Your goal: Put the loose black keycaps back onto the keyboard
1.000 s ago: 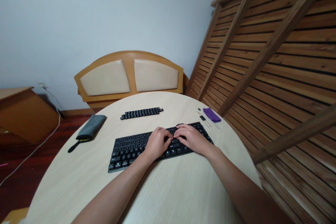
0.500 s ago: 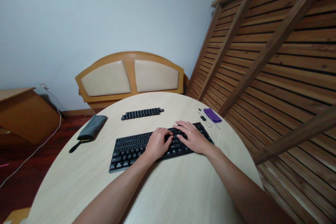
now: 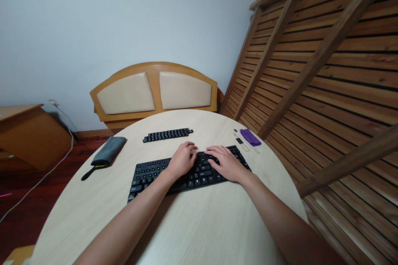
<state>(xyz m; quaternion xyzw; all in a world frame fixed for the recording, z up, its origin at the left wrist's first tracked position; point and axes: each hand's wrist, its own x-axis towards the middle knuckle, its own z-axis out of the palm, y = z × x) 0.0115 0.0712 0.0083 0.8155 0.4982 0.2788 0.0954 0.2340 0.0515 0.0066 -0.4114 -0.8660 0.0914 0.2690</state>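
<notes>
A black keyboard (image 3: 149,174) lies on the round pale wooden table (image 3: 199,223). My left hand (image 3: 182,159) sits over the keyboard's upper middle edge with its fingers curled down onto the keys; whatever is under the fingertips is hidden. My right hand (image 3: 225,162) lies flat on the right half of the keyboard, fingers stretched out and holding nothing. The two hands are close together, a small gap between them. Farther back on the table lies a separate strip of black keycaps (image 3: 168,134).
A grey pouch with a black handle (image 3: 108,151) lies at the table's left. A purple cloth (image 3: 250,136) and small tools (image 3: 241,140) lie at the right. Behind the table stand a padded wooden headboard (image 3: 155,89), a slatted wooden frame (image 3: 311,70) and a wooden cabinet (image 3: 27,132).
My left hand has moved forward from the middle rows to the keyboard's upper edge. My right hand's fingers have flattened out on the keys and shifted slightly left.
</notes>
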